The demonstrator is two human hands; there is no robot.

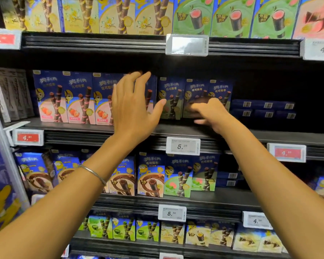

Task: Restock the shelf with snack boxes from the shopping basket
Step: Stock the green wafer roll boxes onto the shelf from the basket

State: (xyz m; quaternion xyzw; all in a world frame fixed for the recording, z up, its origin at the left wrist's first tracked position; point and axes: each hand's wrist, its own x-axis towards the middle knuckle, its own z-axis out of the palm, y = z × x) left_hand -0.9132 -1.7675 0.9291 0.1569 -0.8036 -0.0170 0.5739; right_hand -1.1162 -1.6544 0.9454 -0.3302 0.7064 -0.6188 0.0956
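Blue snack boxes with pink strawberry panels (80, 99) stand upright in a row on the middle shelf (101, 128). My left hand (133, 107) is spread flat, fingers straight, in front of the right end of that row, its fingertips at a box's top edge. To the right stand darker blue boxes with green panels (171, 99). My right hand (209, 112) reaches in front of those boxes; it is blurred, and I cannot tell whether its fingers touch a box. The shopping basket is out of view.
Flat-lying blue boxes (264, 109) fill the right of the middle shelf, with dark free room above them. Price tags (183, 146) hang on the shelf fronts. More snack boxes fill the shelf above (120, 15) and the shelves below (151, 176).
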